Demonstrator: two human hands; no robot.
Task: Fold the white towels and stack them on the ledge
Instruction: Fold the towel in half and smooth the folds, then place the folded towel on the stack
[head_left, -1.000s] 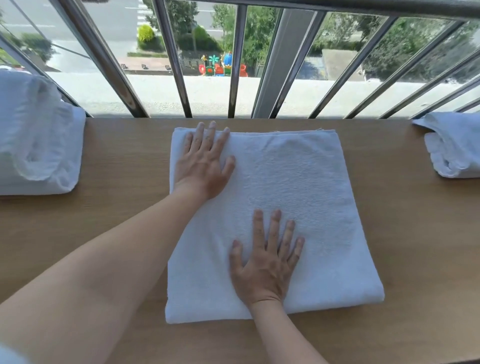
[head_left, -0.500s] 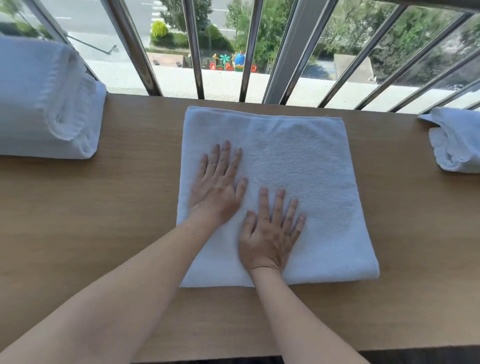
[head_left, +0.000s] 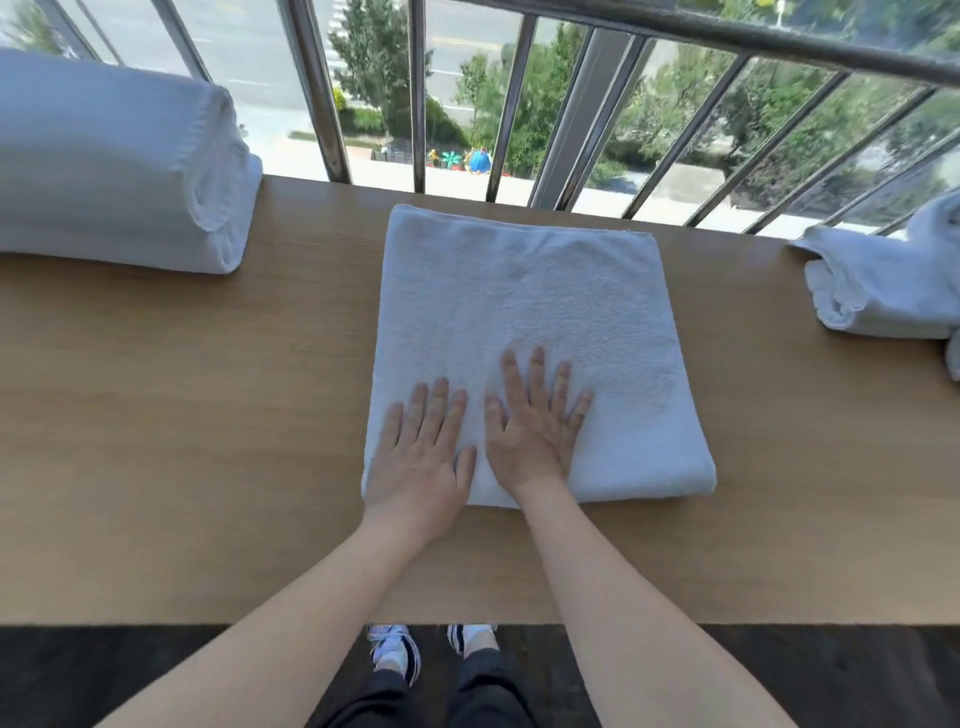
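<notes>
We look down on a long wooden ledge, pale brown with a fine grain, that runs the full width of the view. Its far edge meets a row of metal railing bars. Beyond the bars, far below, we see a street, green trees and a small, brightly coloured playground.

In the middle of the ledge lies a white towel, folded into a thick, nearly square pad, its far edge close to the bars. Both hands lie flat on its near half, side by side, palms down. The left hand rests at the towel's near left corner, and the right hand sits just beside it. All the fingers are straight and slightly spread, gripping nothing.

At the far left of the ledge, well apart, sits a stack of folded white towels, rounded folds facing the middle. At the far right lies a looser heap of white towels, partly cut off by the frame.

Below the ledge's near edge we see a dark floor, dark trouser legs, and two white-and-dark sneakers.
</notes>
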